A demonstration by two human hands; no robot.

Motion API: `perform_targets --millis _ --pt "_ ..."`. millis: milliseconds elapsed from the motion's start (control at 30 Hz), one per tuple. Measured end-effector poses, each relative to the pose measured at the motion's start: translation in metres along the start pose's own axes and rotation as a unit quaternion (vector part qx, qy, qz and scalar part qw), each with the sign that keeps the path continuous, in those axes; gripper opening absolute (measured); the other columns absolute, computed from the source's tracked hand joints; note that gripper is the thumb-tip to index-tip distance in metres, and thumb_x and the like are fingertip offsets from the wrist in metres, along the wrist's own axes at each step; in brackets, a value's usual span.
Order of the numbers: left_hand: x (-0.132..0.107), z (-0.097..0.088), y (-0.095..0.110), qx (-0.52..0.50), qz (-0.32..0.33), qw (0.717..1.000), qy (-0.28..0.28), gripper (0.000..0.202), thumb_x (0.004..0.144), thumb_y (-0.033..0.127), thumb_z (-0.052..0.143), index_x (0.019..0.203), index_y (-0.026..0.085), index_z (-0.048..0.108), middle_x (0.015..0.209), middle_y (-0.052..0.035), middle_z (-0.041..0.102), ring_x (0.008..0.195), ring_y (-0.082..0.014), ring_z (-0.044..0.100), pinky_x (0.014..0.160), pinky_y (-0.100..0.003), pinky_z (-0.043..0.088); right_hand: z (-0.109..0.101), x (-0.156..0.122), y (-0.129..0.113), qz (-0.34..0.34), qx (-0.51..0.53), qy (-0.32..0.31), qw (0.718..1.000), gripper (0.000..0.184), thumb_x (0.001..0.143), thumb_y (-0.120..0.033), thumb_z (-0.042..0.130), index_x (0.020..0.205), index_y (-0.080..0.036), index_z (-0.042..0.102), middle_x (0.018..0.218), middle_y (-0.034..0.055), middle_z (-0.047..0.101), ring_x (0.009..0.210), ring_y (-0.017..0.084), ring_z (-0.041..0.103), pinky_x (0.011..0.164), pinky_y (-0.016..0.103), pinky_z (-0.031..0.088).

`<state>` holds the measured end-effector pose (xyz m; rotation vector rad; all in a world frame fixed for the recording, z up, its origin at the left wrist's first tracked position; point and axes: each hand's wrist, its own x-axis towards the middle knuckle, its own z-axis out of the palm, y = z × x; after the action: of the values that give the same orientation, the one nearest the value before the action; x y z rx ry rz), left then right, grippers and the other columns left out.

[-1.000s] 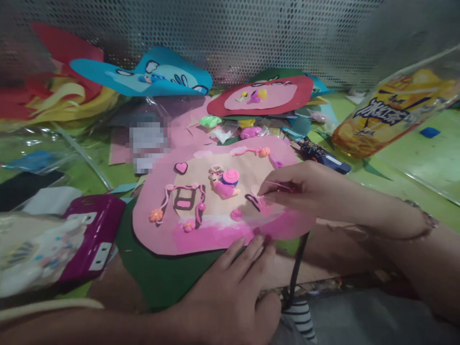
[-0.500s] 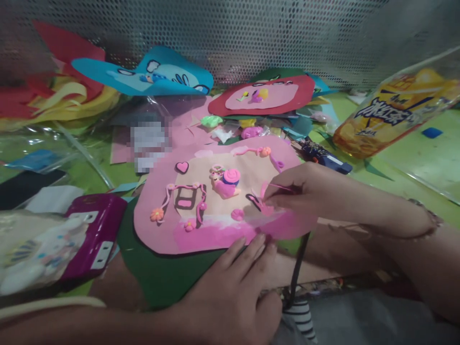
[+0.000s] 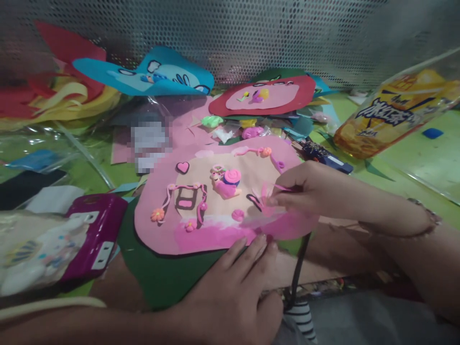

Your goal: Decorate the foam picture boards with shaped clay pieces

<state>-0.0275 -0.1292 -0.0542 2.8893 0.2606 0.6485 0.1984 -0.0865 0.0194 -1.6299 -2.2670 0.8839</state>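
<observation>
A pink paper sheet [image 3: 154,179] with a rounded outline lies before me, backed by green paper [image 3: 165,275]. A clay snail [image 3: 230,182] with a pink coiled shell sits at its middle, among clay flowers and a small pink heart [image 3: 183,167]. My left hand [image 3: 237,282] rests flat, fingers stretched, on the near edge of the sheet. Over the sheet's right side, my right hand [image 3: 300,191] is closed in a pinch on a thin pink strand [image 3: 283,187], probably clay. Just left of its fingertips are fanned pink clay blades [image 3: 264,203]. Its fingers partly hide them.
At the right stands a plastic bag with a yellow drink label [image 3: 386,112]. Blue [image 3: 140,86] and red [image 3: 219,105] paper pieces lean at the back before a perforated metal panel [image 3: 230,28]. A purple case [image 3: 102,235] is at the left; a dark blue tool [image 3: 327,160] lies behind my right hand.
My right hand has shifted slightly to the right, away from the pink clay blades, showing more of them. My left hand stays in place.
</observation>
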Motion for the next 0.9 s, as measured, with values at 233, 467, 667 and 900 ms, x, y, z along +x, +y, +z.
perform_targets --millis 233,467,667,900 --pt "-0.0003 0.0009 -0.0003 -0.002 -0.002 1.0 -0.007 0.009 0.082 0.011 0.05 0.074 0.013 0.05 0.126 -0.0233 0.052 0.124 -0.0356 0.043 0.101 -0.048 0.035 -0.0015 -0.0017 -0.0018 0.031 0.026 -0.007 0.999 0.035 0.082 -0.041 0.055 0.058 -0.017 0.063 0.046 -0.0021 0.052 0.044 0.008 0.044 0.04 0.02 0.03" --pt "0.0009 0.002 -0.0001 0.01 0.006 1.0 0.002 0.01 0.082 0.011 0.051 0.072 0.013 0.049 0.123 -0.0246 0.054 0.12 -0.0378 0.046 0.098 -0.049 0.039 -0.0014 -0.0011 -0.0033 0.018 0.045 -0.002 0.999 0.014 0.077 -0.024 0.058 0.079 -0.022 0.072 0.072 -0.0012 0.069 0.064 0.012 0.06 0.051 0.018 0.041" --pt "0.0024 -0.0002 0.0001 0.007 0.003 1.0 0.007 0.013 0.083 0.009 0.046 0.071 0.012 0.049 0.124 -0.0251 0.053 0.12 -0.0381 0.046 0.097 -0.049 0.04 -0.0017 -0.0022 0.0003 0.037 0.026 -0.013 0.999 0.038 0.084 -0.043 0.053 0.062 -0.016 0.067 0.048 -0.0016 0.056 0.044 0.008 0.048 0.04 0.02 0.03" --pt "0.0006 0.0018 0.0002 0.014 0.006 1.0 0.021 0.01 0.081 0.009 0.049 0.072 0.012 0.049 0.122 -0.0244 0.055 0.12 -0.0369 0.046 0.099 -0.048 0.038 -0.0006 -0.0014 -0.0012 0.025 0.014 0.003 1.0 0.013 0.076 -0.026 0.059 0.071 -0.019 0.069 0.062 -0.0027 0.064 0.053 0.008 0.052 0.044 0.018 0.033"
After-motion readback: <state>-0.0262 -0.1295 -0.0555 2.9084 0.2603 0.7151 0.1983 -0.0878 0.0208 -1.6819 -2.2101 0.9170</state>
